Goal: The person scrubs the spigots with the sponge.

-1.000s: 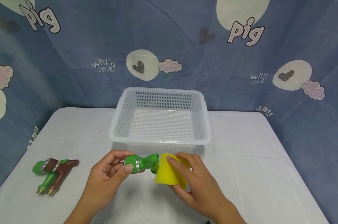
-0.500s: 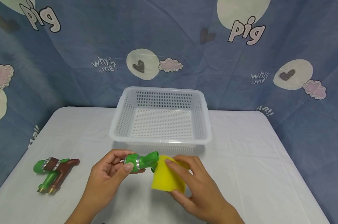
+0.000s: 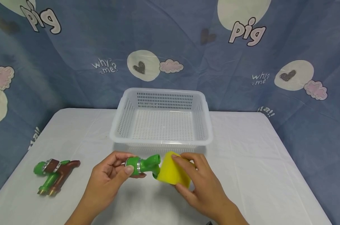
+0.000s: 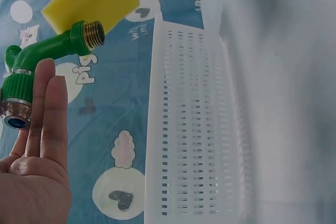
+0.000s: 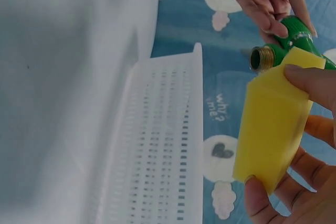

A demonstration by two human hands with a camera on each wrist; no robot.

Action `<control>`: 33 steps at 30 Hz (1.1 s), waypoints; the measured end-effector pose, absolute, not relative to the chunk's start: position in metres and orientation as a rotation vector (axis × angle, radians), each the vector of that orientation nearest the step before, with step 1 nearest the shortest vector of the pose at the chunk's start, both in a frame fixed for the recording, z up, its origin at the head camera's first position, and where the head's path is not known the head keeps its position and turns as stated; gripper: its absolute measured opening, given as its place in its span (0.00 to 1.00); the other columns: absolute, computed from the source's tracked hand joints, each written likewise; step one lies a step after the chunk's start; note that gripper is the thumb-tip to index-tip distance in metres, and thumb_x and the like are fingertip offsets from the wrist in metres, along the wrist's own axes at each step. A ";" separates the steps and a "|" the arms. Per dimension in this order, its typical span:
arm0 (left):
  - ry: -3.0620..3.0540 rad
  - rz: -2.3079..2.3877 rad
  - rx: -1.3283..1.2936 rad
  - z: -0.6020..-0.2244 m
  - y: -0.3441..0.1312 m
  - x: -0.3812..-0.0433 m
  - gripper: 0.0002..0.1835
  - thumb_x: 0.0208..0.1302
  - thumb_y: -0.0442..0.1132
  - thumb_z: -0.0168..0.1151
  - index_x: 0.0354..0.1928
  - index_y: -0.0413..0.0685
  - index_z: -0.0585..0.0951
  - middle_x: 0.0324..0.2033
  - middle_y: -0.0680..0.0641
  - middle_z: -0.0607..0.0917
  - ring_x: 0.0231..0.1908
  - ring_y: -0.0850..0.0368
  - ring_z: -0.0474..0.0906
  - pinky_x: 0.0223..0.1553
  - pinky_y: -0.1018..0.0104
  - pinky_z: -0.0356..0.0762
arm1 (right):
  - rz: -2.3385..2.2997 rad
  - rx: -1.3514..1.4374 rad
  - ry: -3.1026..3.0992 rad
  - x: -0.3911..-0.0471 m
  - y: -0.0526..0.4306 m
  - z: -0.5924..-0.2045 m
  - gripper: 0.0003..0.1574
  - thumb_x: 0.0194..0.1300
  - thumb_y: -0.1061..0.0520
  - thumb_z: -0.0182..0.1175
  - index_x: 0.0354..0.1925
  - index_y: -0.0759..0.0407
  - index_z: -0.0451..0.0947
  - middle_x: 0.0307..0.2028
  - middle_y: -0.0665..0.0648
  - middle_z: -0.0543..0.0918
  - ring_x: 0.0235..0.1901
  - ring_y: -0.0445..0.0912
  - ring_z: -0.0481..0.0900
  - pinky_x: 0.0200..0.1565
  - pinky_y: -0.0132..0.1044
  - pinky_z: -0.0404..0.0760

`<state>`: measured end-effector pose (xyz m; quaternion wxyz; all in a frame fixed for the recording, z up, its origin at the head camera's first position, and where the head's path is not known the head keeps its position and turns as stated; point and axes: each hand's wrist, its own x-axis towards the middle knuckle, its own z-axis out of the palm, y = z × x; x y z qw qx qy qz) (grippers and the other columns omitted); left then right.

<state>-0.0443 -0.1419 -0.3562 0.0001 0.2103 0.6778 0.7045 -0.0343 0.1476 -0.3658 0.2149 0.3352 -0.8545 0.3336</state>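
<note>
In the head view my left hand (image 3: 108,181) holds a green faucet (image 3: 150,163) by its ribbed, silver-ringed end, thumb on the near side. The brass-threaded end of the faucet (image 4: 58,48) shows clearly in the left wrist view. A yellow sponge (image 3: 172,172) is gripped between the thumb and fingers of my right hand (image 3: 205,187). Its left edge lies right at the faucet's spout side, overlapping it in the head view. From the right wrist, the sponge (image 5: 270,124) covers part of the faucet's green body. Both things are held above the white tabletop.
A white perforated basket (image 3: 161,142) stands behind the hands at the middle of the white-covered table (image 3: 243,162). At the left lie a green faucet (image 3: 50,181) and a brown faucet (image 3: 63,176) side by side. A blue printed curtain (image 3: 170,37) surrounds the table's back and sides.
My right hand has drawn the sponge down along the faucet toward me, then back up and slightly right. The left hand and its faucet have stayed almost still.
</note>
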 end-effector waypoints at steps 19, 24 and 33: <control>2.134 2.243 0.624 -0.356 -0.142 -0.045 0.12 0.76 0.20 0.53 0.57 0.31 0.76 0.50 0.38 0.85 0.40 0.45 0.90 0.48 0.55 0.87 | 0.866 0.879 -2.387 -0.030 0.142 -0.365 0.46 0.55 0.58 0.78 0.70 0.56 0.72 0.57 0.55 0.76 0.54 0.50 0.74 0.48 0.37 0.84; 2.120 2.255 0.614 -0.357 -0.142 -0.046 0.12 0.75 0.20 0.53 0.57 0.30 0.75 0.50 0.37 0.85 0.40 0.44 0.90 0.49 0.55 0.86 | 0.896 0.806 -2.408 -0.031 0.148 -0.363 0.44 0.58 0.55 0.77 0.70 0.55 0.73 0.58 0.55 0.75 0.56 0.50 0.73 0.48 0.37 0.82; 2.216 2.136 0.548 -0.356 -0.139 -0.044 0.11 0.75 0.24 0.58 0.56 0.33 0.78 0.47 0.38 0.86 0.45 0.52 0.88 0.47 0.64 0.87 | 0.952 1.001 -2.178 -0.031 0.143 -0.359 0.34 0.74 0.47 0.64 0.71 0.62 0.73 0.58 0.60 0.76 0.54 0.52 0.73 0.50 0.32 0.73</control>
